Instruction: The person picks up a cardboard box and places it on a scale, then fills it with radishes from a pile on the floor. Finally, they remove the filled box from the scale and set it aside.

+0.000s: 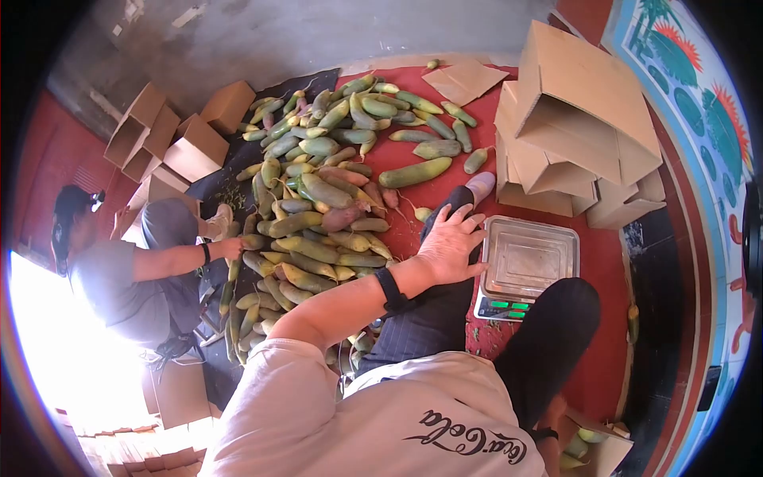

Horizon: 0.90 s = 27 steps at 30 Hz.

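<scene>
My left hand (450, 245) rests on my left leg near the knee, fingers spread and holding nothing. Just beside it stands a digital scale (499, 308) with green lit displays and a clear plastic tray (531, 258) on top. To the left lies a big heap of long green radishes (310, 250), some of them reddish. My right hand (551, 455) reaches down at the lower right, beside a cardboard box (610, 455) with a few radishes (579, 445) in it. My body mostly hides that hand, so its fingers do not show.
A co-worker (131, 274) sits at the left, one hand on the heap's edge. Open cardboard boxes (588, 103) are stacked at the right, with more boxes (191, 147) at the back left. A flat cardboard piece (465, 81) lies on the red floor covering (592, 342).
</scene>
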Available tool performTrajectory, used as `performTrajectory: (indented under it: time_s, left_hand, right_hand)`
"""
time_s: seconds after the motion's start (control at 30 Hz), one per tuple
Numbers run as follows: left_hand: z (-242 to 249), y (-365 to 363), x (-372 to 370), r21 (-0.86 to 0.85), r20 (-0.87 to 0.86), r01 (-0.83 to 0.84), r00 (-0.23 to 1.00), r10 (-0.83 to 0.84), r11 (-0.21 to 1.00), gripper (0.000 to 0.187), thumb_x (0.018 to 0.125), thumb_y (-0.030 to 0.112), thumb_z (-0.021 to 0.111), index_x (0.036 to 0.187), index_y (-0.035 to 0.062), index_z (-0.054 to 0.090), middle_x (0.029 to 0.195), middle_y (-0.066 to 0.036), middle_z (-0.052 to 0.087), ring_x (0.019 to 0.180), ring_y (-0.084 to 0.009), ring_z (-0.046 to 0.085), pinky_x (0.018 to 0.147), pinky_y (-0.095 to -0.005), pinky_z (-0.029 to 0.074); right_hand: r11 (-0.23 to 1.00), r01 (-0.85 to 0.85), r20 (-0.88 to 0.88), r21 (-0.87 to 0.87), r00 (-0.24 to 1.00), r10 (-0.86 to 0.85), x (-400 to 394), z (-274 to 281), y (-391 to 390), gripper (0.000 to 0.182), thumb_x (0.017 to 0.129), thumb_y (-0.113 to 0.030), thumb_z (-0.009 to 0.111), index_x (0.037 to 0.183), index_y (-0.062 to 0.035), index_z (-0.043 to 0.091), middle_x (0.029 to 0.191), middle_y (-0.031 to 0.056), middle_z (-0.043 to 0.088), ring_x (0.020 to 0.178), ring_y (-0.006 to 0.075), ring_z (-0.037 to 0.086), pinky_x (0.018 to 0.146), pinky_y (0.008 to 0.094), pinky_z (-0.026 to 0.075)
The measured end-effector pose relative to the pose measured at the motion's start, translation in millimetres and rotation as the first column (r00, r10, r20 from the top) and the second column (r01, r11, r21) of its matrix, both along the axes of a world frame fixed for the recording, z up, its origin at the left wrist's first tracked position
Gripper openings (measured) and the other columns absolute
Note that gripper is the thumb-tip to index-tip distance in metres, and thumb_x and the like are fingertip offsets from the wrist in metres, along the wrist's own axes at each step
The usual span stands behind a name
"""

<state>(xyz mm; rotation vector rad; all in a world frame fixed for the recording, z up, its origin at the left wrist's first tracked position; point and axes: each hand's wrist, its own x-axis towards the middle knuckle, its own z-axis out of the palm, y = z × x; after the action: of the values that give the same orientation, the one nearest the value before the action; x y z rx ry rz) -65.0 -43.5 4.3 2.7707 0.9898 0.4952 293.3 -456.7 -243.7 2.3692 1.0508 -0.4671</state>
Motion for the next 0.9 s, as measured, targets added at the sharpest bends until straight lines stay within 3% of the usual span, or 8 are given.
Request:
performTrajectory:
  time_s: [0.23, 0.47, 0.9]
  left_hand:
    - [-0.1, -1.4, 7.0, 0.007, -0.02, -0.004, 1.0, 0.004, 1.0, 0.053, 0.071, 0.047, 0.066, 0.11, 0.0113, 0.06, 0.127, -0.01, 0.046, 0.125, -0.0315, 0.034, 0.105, -0.0499, 0.024]
    - [4.4, -4.7, 17.8, 0.016, -0.079, -0.001, 0.997, 0.002, 1.0, 0.051, 0.071, 0.045, 0.067, 0.108, 0.0107, 0.062, 0.125, -0.01, 0.047, 0.125, -0.0309, 0.035, 0.105, -0.0485, 0.025]
    - [5.0, -10.4, 35.2, 0.087, -0.11, 0.021, 0.994, -0.011, 0.996, 0.044, 0.067, 0.038, 0.071, 0.102, 0.0114, 0.062, 0.121, -0.008, 0.051, 0.12, -0.0308, 0.04, 0.101, -0.0477, 0.029]
  right_hand:
    - [0.996, -0.089, 0.024, 0.007, 0.996, 0.089, -3.8, -32.4, -33.9, 0.023, 0.081, -0.027, 0.055, 0.097, -0.0119, 0.064, 0.097, 0.0096, 0.063, 0.094, 0.0259, 0.061, 0.077, 0.0377, 0.046]
    - [0.971, -0.239, 0.037, 0.022, 0.97, 0.238, -17.3, -49.0, 9.5, 0.025, 0.081, -0.025, 0.054, 0.1, -0.0115, 0.063, 0.1, 0.0101, 0.062, 0.097, 0.0266, 0.058, 0.082, 0.0404, 0.042]
    - [0.885, -0.465, 0.076, 0.036, 0.884, 0.461, -25.4, -87.9, -1.1, 0.028, 0.082, -0.023, 0.052, 0.105, -0.0106, 0.062, 0.107, 0.011, 0.06, 0.104, 0.0278, 0.054, 0.09, 0.0453, 0.035]
